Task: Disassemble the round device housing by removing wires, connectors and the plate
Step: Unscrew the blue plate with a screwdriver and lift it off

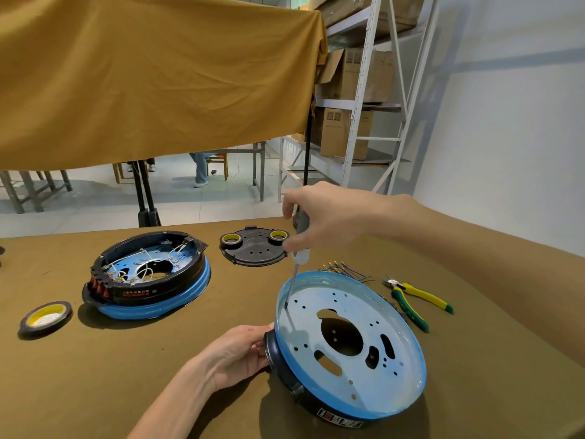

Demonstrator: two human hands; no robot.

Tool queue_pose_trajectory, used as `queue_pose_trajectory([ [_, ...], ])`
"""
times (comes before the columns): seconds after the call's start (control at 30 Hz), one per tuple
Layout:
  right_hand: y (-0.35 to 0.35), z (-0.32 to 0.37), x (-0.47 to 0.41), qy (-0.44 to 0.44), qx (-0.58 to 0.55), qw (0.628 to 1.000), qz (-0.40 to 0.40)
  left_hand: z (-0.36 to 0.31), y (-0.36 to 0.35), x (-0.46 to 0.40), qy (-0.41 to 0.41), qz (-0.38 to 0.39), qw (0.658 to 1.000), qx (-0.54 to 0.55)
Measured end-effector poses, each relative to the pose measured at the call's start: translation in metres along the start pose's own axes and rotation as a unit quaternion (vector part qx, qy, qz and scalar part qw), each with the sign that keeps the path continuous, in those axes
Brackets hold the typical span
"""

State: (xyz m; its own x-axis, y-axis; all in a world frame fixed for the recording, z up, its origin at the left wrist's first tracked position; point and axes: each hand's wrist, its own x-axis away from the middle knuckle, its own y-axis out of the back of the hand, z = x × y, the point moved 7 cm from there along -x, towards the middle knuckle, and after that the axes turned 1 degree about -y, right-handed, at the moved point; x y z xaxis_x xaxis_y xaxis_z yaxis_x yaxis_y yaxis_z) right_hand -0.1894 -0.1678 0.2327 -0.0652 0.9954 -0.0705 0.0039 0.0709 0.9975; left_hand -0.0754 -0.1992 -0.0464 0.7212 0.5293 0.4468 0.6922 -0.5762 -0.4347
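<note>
Housing (349, 343) tilted, wires (345, 270) already out at 12 | left hand (234, 353) grips rim | right hand (319, 223) grips screwdriver (297, 258), tip on plate (316, 315) at 10 | plate removal pending

Left housing label (134, 293): red print on black, too small to read.
Tilted housing sticker (340, 419): red, white and black marks, unreadable.
Pliers handle (408, 312): faint lettering, illegible.
Cardboard boxes (343, 131): printed symbols, unreadable.

Your right hand (319, 220) is raised, fingers curled round a tool handle with the wrist bent downward and the forearm reaching in from the right. Your left hand (237, 353) lies low, fingers curved in a grip, forearm angled up from below.
</note>
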Motion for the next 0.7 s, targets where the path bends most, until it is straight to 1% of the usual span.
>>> queue_pose_trajectory([
  [0.07, 0.002, -0.001, 0.0, -0.028, 0.085, 0.995, -0.044, -0.001, -0.001, 0.001, -0.001, -0.001, 1.0, -0.003],
  [0.1, 0.002, 0.0, 0.0, -0.025, 0.094, 0.994, -0.051, -0.001, -0.001, 0.001, -0.002, -0.001, 1.0, -0.003],
  [0.23, 0.004, 0.008, 0.008, 0.04, -0.025, 0.999, 0.004, -0.001, -0.001, 0.002, -0.003, -0.009, 1.0, 0.001],
  [0.3, 0.002, 0.006, 0.01, 0.027, -0.013, 1.0, 0.002, 0.0, 0.0, 0.002, -0.007, -0.016, 1.0, -0.009],
  [0.37, -0.003, 0.002, 0.011, -0.005, 0.041, 0.999, -0.02, 0.001, 0.001, 0.001, -0.012, -0.029, 0.999, -0.014],
  [0.43, -0.008, -0.005, 0.012, -0.023, 0.05, 0.998, -0.04, 0.0, 0.005, 0.001, -0.011, -0.049, 0.999, 0.011],
  [0.5, -0.013, -0.012, 0.016, -0.024, 0.008, 0.998, -0.054, -0.005, 0.008, 0.001, -0.006, -0.063, 0.998, 0.014],
  [0.53, -0.016, -0.017, 0.019, -0.028, -0.018, 0.998, -0.057, -0.008, 0.008, 0.002, -0.001, -0.059, 0.998, -0.011],
  [0.63, -0.024, -0.038, 0.029, -0.056, -0.096, 0.991, -0.08, -0.018, -0.001, 0.008, 0.0, -0.052, 0.99, -0.134],
  [0.7, -0.028, -0.059, 0.039, -0.093, -0.16, 0.976, -0.112, -0.022, -0.007, 0.009, -0.013, -0.05, 0.984, -0.173],
])
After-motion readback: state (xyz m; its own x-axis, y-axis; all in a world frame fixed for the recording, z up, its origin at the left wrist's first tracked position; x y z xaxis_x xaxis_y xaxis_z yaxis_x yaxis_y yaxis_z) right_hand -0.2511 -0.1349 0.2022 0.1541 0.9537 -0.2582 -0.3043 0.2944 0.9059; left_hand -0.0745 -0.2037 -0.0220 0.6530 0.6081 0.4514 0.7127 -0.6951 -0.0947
